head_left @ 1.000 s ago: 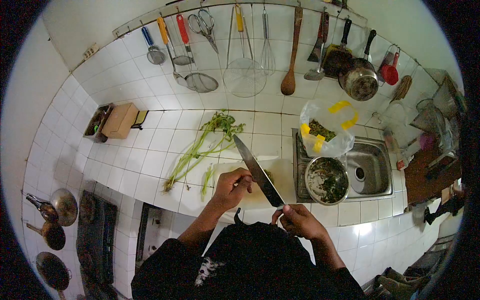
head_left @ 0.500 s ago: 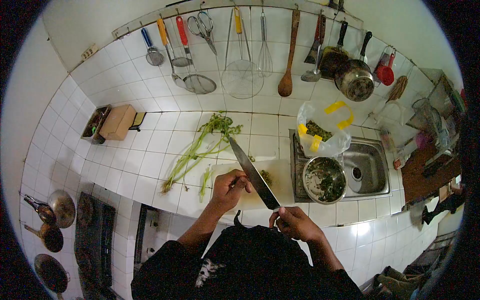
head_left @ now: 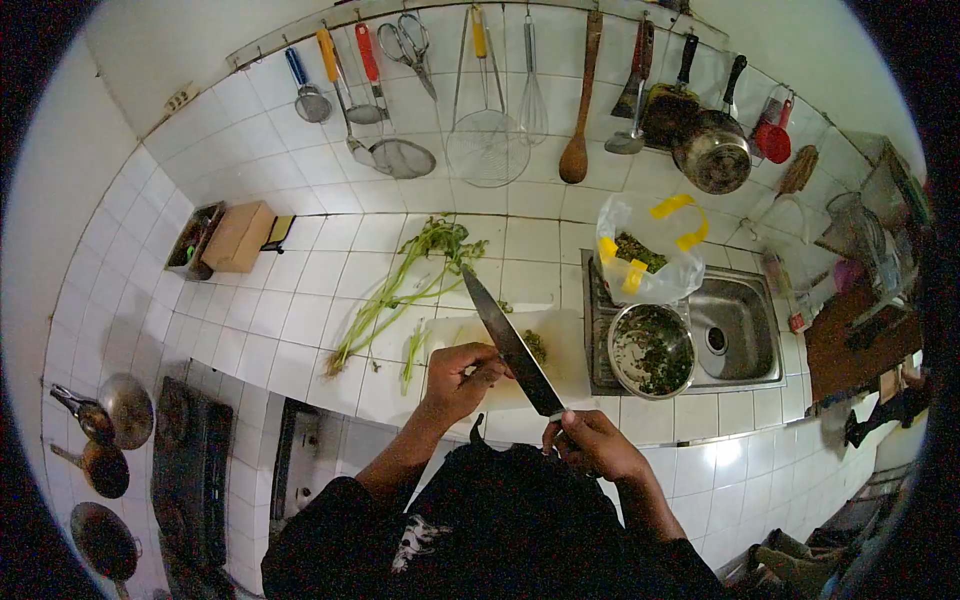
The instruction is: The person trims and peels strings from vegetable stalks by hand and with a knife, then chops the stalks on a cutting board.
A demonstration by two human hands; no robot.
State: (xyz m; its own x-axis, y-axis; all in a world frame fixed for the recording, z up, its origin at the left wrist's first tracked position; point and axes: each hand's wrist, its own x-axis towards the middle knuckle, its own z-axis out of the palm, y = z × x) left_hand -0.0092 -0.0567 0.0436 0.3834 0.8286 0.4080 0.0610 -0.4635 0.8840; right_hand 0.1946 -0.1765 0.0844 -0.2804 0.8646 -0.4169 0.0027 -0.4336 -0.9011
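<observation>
A large knife [head_left: 508, 338] is held up over the pale cutting board [head_left: 565, 370], its tip pointing away and to the left. My right hand [head_left: 598, 443] grips its handle near the board's front edge. Close to the blade's left side is my left hand [head_left: 466, 380], its fingers curled together; what they hold, if anything, is too small to tell. Chopped greens [head_left: 535, 346] lie on the board just right of the blade. Long leafy stalks [head_left: 400, 285] rest on the white tiles behind and left of the board, with a shorter green piece [head_left: 413, 352] nearer to it.
A steel bowl [head_left: 651, 351] with chopped greens stands beside the sink [head_left: 735, 330]. Behind it is a plastic bag [head_left: 650, 250] with yellow handles and greens inside. A cardboard box [head_left: 238, 237] sits at the back left. Utensils and pans hang on the wall.
My left hand has shifted slightly toward the blade, its fingers drawn closer together. The knife stays in my right hand in nearly the same pose. The view has shifted slightly.
</observation>
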